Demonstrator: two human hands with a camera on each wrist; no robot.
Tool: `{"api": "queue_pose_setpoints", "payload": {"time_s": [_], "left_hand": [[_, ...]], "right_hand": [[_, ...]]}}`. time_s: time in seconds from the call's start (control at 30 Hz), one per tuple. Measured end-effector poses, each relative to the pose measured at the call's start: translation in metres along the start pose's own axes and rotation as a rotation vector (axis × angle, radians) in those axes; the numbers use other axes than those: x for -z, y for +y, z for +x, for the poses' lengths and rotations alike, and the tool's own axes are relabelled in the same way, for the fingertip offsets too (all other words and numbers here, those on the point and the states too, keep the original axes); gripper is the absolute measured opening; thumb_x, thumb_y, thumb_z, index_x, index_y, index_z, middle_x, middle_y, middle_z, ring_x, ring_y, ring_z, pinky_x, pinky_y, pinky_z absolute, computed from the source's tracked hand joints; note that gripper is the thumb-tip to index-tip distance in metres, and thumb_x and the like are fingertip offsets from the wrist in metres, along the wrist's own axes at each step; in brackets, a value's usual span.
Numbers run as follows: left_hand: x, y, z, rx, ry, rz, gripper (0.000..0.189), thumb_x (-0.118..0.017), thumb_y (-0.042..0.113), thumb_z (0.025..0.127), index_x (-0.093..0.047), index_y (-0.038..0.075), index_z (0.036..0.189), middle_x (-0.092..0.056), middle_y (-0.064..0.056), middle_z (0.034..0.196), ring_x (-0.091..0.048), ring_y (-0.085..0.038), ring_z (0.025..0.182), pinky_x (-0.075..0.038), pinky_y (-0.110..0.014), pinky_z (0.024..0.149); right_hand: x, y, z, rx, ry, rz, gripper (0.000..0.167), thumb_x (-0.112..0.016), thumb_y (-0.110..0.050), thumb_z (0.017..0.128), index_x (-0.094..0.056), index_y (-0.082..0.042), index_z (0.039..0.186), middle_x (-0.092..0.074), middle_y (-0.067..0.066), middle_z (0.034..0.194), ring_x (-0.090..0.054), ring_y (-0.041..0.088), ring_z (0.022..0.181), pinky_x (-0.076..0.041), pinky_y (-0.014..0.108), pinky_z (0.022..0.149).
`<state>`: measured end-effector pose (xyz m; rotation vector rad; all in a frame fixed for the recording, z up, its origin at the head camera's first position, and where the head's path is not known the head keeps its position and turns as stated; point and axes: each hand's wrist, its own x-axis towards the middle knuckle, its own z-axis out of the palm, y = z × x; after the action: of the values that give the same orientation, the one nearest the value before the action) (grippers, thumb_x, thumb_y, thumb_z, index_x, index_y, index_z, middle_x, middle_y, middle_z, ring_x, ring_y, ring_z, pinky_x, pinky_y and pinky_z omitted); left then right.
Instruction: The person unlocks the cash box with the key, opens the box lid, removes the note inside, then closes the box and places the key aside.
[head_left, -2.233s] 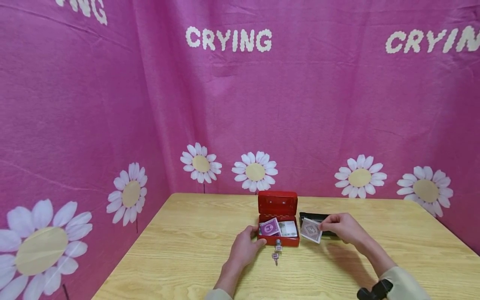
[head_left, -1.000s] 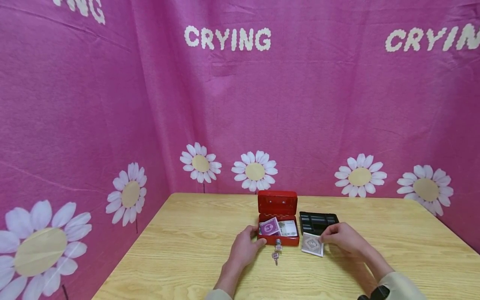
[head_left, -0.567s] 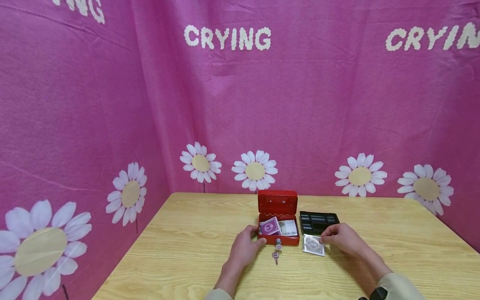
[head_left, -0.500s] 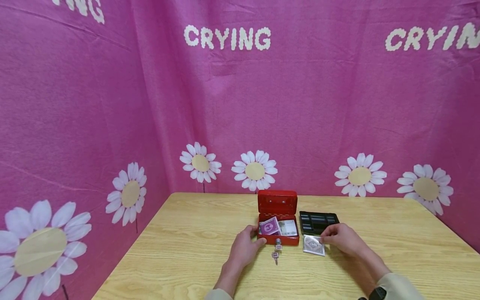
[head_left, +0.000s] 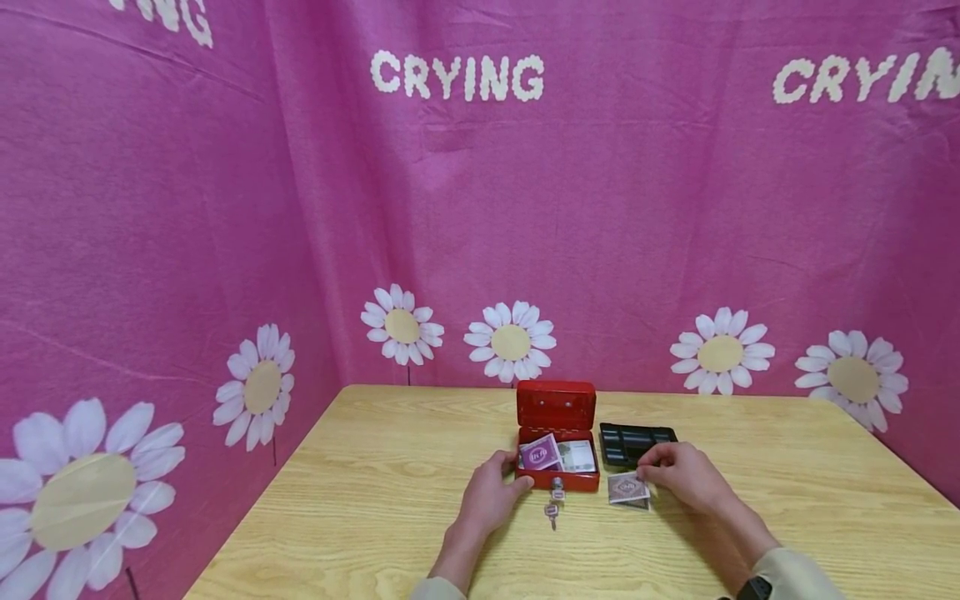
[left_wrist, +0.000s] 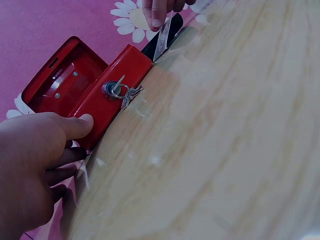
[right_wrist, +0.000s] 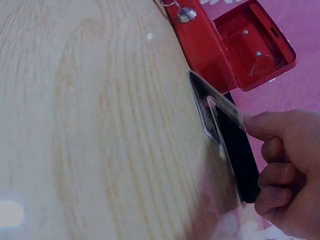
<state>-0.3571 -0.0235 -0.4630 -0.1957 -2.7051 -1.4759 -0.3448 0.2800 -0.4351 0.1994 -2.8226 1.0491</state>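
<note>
By the right grip (head_left: 684, 477), closed to a small pinch, the card (head_left: 627, 487) is held at one corner. If pinched too lightly, it could be dropped; if pressed down, what looks like its lower flap (head_left: 641, 505) could be bent. The card is found just left of the pinch, low by the table (head_left: 375, 500), on the near side of the tray (head_left: 618, 451). The box (head_left: 579, 483) is held at its left side by the curled left grip (head_left: 486, 495).
</note>
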Motion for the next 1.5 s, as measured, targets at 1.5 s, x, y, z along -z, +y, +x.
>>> {"api": "queue_pose_setpoints", "payload": {"time_s": [1.5], "left_hand": [[0.002,-0.001,-0.002,-0.07,0.01,0.004,0.045,-0.071,0.022,0.092,-0.059,0.004,0.132,-0.065,-0.013,0.131,-0.058,-0.032,0.126,-0.045,-0.052,0.108]], "right_hand": [[-0.03,-0.059,0.013,0.062,0.027,0.076,0.01,-0.072,-0.021,0.089,-0.075,-0.011,0.09,-0.069,0.0,0.082,-0.053,0.011,0.073,-0.044,0.025,0.062]]}}
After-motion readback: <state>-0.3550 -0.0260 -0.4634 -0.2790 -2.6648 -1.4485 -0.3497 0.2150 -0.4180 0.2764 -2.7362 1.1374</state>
